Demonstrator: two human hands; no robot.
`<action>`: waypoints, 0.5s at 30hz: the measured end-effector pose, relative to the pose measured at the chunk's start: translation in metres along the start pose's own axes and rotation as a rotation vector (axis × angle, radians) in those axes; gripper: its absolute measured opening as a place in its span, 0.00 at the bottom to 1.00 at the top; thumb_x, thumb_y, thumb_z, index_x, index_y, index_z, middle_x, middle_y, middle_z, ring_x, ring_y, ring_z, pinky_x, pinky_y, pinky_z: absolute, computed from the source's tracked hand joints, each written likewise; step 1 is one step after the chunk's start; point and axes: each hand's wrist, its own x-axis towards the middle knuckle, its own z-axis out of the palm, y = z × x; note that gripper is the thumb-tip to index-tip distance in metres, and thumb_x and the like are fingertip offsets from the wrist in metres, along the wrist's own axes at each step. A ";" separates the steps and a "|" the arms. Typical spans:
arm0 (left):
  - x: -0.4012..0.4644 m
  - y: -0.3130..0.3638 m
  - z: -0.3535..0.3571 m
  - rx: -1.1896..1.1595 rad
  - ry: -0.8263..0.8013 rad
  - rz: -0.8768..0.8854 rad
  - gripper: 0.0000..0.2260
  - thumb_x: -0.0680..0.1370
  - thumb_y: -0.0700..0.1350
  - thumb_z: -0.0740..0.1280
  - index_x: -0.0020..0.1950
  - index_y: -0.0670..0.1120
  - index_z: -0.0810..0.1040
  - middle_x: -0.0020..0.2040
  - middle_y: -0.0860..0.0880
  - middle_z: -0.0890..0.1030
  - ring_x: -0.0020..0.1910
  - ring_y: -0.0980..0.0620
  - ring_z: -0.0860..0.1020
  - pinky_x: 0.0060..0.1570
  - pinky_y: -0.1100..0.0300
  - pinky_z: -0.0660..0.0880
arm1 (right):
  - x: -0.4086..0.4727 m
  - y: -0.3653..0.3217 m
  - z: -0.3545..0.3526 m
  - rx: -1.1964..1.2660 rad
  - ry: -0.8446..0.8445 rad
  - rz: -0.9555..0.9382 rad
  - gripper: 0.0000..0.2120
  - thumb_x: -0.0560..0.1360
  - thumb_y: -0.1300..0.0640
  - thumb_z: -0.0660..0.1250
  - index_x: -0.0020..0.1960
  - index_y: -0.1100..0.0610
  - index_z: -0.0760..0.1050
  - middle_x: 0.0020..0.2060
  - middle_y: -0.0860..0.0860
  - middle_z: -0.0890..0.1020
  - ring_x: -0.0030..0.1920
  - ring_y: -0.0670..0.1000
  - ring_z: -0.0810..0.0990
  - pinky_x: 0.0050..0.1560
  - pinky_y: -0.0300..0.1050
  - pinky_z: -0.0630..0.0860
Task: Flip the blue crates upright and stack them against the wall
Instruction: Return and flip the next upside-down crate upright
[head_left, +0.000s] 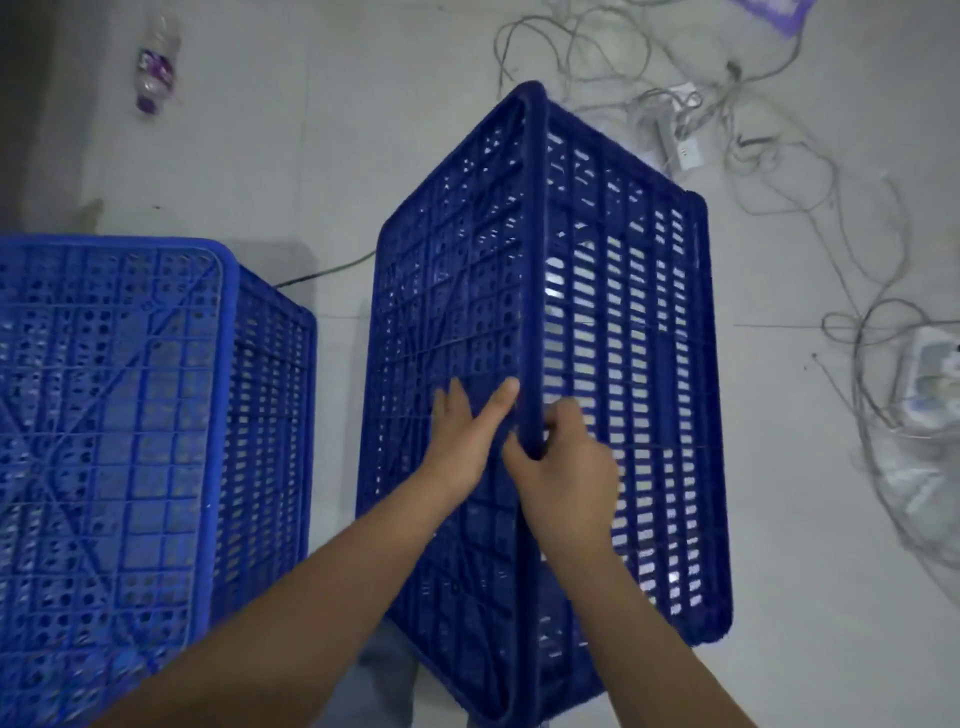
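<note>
Blue perforated plastic fills most of the view: one crate (545, 364) stands tipped on edge in the centre of the frame, and a second crate (119, 441) sits at the left with its ribbed base turned up toward the camera, so it reads as not yet flipped. As a judgement, the task is in its early part: the centre crate looks to be mid-turn, the left one awaits its turn, and no stack against a wall is visible. The centre crate's ridge, where the base meets a slotted side, runs from the bottom of the frame up to the upper centre, and that line is its long axis; the base panel slopes off to the left, the slotted side to the right. Which way its open mouth faces I cannot tell. The left hand (462, 441) lies with fingers straight and spread on the base panel just left of the ridge, pressing it. The right hand (566, 462) curls its fingers round the ridge rail and grips it. On the pale floor, tangled cables (810, 171) lie at the upper right and a plastic bottle (156, 62) at the upper left.
</note>
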 end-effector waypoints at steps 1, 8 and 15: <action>0.000 0.001 -0.005 -0.009 0.023 0.010 0.46 0.70 0.69 0.58 0.79 0.49 0.42 0.80 0.52 0.46 0.79 0.54 0.48 0.77 0.52 0.46 | -0.001 -0.009 0.010 -0.041 -0.029 -0.012 0.14 0.76 0.47 0.65 0.53 0.56 0.69 0.33 0.50 0.78 0.32 0.53 0.76 0.29 0.47 0.69; 0.010 -0.002 -0.079 -0.033 0.036 0.022 0.50 0.61 0.75 0.67 0.77 0.52 0.58 0.75 0.51 0.67 0.71 0.52 0.69 0.73 0.49 0.64 | -0.004 -0.062 0.060 -0.093 -0.266 -0.048 0.20 0.79 0.48 0.60 0.67 0.57 0.63 0.46 0.55 0.80 0.42 0.54 0.79 0.29 0.45 0.64; 0.030 -0.013 -0.117 -0.018 0.134 -0.047 0.20 0.77 0.44 0.66 0.69 0.46 0.67 0.55 0.48 0.79 0.52 0.50 0.79 0.46 0.59 0.76 | -0.004 -0.066 0.082 0.319 -0.505 0.006 0.17 0.79 0.52 0.62 0.66 0.57 0.70 0.38 0.47 0.76 0.42 0.52 0.79 0.44 0.50 0.80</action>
